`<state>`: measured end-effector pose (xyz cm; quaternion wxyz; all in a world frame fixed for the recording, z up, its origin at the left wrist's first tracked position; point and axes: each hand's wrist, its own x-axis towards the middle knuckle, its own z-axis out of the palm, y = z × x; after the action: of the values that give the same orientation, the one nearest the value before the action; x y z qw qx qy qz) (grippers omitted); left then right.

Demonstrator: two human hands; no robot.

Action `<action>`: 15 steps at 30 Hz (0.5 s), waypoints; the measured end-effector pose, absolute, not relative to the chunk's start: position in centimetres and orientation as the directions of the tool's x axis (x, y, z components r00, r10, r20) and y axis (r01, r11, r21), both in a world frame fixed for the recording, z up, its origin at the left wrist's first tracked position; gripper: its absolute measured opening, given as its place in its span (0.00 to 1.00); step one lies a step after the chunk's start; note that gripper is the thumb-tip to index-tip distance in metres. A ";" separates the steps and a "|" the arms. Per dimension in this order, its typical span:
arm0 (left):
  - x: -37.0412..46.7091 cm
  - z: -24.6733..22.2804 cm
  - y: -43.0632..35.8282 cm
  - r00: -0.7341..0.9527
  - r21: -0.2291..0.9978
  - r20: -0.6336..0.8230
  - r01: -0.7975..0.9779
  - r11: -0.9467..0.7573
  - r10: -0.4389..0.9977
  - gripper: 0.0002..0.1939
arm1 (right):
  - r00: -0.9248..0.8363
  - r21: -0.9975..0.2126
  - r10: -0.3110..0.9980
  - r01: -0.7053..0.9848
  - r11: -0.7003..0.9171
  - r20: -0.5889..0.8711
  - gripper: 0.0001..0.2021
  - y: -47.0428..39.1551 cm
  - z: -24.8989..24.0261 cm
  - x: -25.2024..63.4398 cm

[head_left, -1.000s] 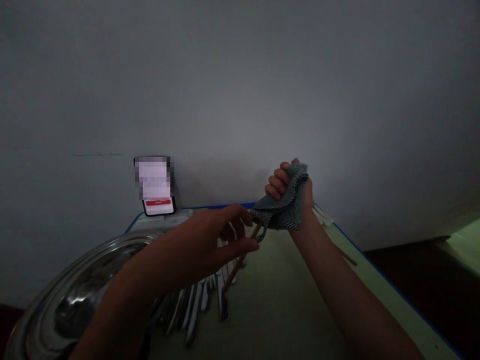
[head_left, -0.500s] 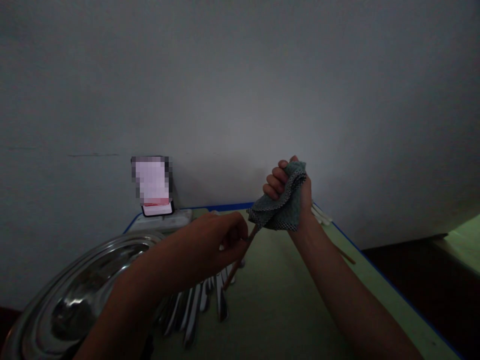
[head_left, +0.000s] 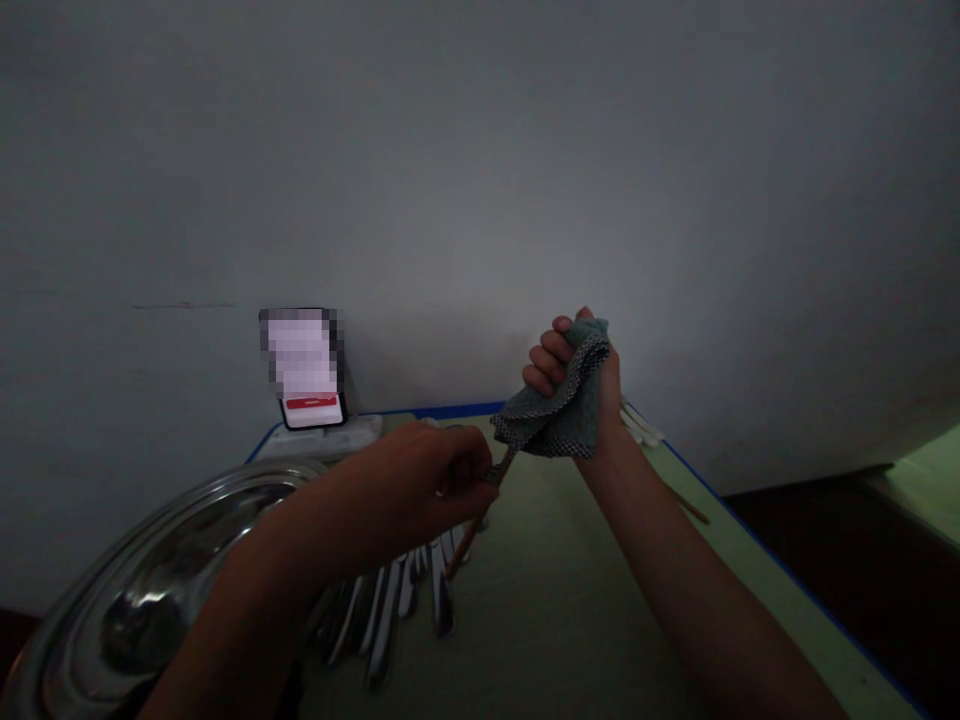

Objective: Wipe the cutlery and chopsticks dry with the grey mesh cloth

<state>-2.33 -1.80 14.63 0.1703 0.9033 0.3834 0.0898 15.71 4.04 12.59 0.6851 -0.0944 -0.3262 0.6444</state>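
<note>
A thin brown chopstick (head_left: 466, 545) slants up from near the table, its upper end going into a grey-green cloth (head_left: 581, 415) with a checked edge. My left hand (head_left: 442, 470) is closed in a pinch around the chopstick just below the cloth. With its fingers curled, my right hand (head_left: 550, 358) grips the cloth around the chopstick's upper part, which is hidden. Several metal pieces of cutlery (head_left: 384, 625), their handles towards me, lie on the table under and beside my left forearm.
At the left stands a large shiny metal basin (head_left: 142, 600). A phone (head_left: 311, 410) with a lit screen leans against the wall on a pale block (head_left: 360, 432). Right of my right forearm lie another brown stick (head_left: 688, 503) and several white pieces (head_left: 641, 428). The green table (head_left: 555, 600) has a blue edge.
Both hands keep their grip on the chopstick and cloth with hardly any movement. The whole view has shifted very slightly.
</note>
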 end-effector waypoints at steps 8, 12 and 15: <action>-2.5 14.2 -1.4 0.666 0.382 -0.001 0.690 -0.615 0.746 0.11 | -0.023 -0.565 0.953 -0.809 0.159 0.301 0.18 4.1 12.8 15.9; -2.6 13.8 -1.3 0.670 0.409 -0.040 0.688 -0.599 0.742 0.13 | -0.019 -0.543 0.955 -0.826 0.152 0.296 0.18 4.1 12.7 15.9; -2.7 13.7 -1.1 0.663 0.327 -0.010 0.709 -0.624 0.748 0.11 | -0.047 -0.534 0.953 -0.836 0.127 0.299 0.19 4.2 12.5 15.7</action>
<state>-2.66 -1.06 13.66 0.1533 0.8990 0.4054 0.0634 15.66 4.23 12.55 0.6839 -0.0948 -0.3092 0.6540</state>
